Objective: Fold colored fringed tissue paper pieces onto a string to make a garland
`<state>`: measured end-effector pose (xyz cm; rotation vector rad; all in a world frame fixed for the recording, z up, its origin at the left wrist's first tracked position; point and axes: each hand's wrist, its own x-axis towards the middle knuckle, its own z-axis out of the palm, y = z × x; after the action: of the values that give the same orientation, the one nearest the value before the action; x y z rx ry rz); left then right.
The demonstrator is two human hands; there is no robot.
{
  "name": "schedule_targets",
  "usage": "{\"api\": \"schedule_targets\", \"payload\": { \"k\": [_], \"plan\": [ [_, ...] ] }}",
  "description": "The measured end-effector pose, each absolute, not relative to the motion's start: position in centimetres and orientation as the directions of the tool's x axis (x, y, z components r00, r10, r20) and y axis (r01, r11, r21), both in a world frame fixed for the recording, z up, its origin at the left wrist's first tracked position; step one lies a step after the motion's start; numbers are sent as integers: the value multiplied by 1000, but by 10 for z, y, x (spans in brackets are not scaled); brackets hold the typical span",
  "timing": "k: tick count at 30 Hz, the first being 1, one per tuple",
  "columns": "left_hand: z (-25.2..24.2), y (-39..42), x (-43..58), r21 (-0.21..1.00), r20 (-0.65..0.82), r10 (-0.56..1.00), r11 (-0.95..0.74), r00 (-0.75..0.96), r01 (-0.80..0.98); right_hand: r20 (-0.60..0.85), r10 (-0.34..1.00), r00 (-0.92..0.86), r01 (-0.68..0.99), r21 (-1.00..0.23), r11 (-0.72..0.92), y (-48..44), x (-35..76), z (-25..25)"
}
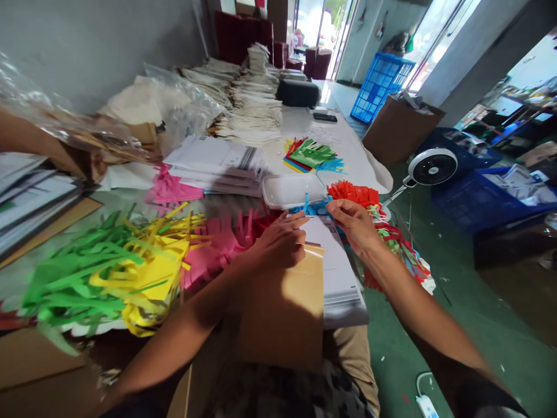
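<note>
My left hand point(281, 238) and my right hand point(354, 223) meet over a blue fringed paper piece point(314, 208), each pinching one end of it. The piece lies just in front of a clear plastic tray point(289, 190). Under my hands is a stack of white printed sheets point(337, 278) next to a brown envelope point(282, 302). Red fringed paper point(354, 193) lies right beside my right hand. Pink fringed paper point(217, 244) lies left of my left hand.
Piles of green point(73, 278) and yellow point(156, 267) fringed paper cover the left of the table. White document stacks point(217, 162) and a mixed colour pile point(311, 154) lie farther back. A small fan point(430, 167), blue crates point(380, 81) and a cardboard box point(398, 128) stand on the green floor to the right.
</note>
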<state>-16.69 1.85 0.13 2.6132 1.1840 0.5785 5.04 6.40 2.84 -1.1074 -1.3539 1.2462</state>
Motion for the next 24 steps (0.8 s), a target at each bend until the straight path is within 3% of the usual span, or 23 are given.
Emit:
{"api": "schedule_targets", "payload": {
  "k": [3, 10, 19, 24],
  "plan": [
    [-15, 22, -166, 347, 275, 751, -660, 600, 667, -47, 984, -171, 89, -996, -32, 79, 48, 16],
    [-33, 14, -166, 290, 378, 737, -670, 561, 684, -194, 917, -349, 283, -954, -94, 87, 54, 2],
    [-32, 9, -165, 275, 393, 726, -679, 565, 681, -28, 866, -499, 461, -855, 238, 97, 48, -27],
    [-31, 9, -166, 301, 368, 747, -659, 553, 690, 3, 871, -491, 525, -797, 299, 95, 43, -25]
  ]
}}
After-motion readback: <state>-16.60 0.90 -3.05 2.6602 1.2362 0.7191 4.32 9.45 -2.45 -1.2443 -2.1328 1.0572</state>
